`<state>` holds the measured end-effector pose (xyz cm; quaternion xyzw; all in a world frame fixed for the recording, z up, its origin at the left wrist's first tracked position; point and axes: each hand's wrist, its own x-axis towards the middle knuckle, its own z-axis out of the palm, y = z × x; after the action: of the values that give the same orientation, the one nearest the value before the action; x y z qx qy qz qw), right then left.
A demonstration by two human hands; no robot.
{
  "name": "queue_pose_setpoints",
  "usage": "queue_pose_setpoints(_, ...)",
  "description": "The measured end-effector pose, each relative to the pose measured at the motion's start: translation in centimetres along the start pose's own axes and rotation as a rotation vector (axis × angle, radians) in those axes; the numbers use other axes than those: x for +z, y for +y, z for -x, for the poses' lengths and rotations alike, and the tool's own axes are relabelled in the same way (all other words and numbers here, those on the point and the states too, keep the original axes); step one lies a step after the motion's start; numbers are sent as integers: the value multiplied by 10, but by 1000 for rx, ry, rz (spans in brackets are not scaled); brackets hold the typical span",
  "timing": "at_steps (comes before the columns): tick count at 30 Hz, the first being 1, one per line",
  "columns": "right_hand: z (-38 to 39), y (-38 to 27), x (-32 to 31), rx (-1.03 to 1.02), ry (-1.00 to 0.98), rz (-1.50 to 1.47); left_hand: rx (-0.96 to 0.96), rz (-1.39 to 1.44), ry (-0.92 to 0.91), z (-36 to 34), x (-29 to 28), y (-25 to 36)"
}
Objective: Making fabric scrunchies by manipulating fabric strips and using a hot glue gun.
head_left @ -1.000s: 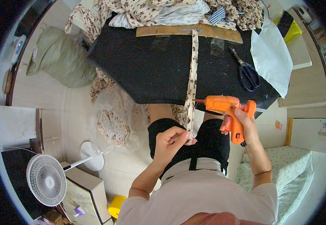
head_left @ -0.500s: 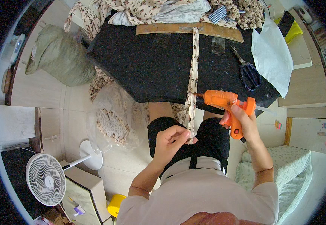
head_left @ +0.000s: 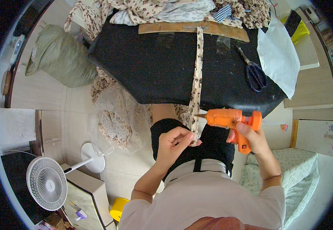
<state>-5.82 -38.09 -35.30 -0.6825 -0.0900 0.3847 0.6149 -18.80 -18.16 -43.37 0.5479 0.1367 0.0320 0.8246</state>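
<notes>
Left hand [head_left: 175, 142] pinching floral fabric strip [head_left: 198, 73], right hand [head_left: 254, 138] gripping orange glue gun [head_left: 224, 117]
The strip is running onto the black tabletop [head_left: 151, 69]; the nozzle [head_left: 202, 115] is sitting nearer the left hand than before.

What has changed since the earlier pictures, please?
The right hand has brought the orange glue gun toward the person, its nozzle now nearer the left hand. Nothing was grasped or released. The left hand still pinches the patterned strip; the scissors stayed put.
</notes>
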Motion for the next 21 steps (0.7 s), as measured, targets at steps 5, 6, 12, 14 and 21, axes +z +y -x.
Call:
queue_pose_setpoints(5, -15, -8, -1, -74, 88, -18, 9, 29, -6, -1, 1, 0)
queue_pose_setpoints(6, -18, -11, 1, -98, 95, -3, 10, 28, -6, -1, 1, 1)
queue_pose_setpoints(12, -21, -17, 4, -198, 85, -8, 4, 64, -10, 0, 3, 2)
queue_pose_setpoints(14, -19, -19, 8, -164, 120, -17, 6, -16, 24, 1, 5, 5)
queue_pose_setpoints(21, -7, 12, 3, -127, 136, 54, -6, 74, -13, -1, 1, 4)
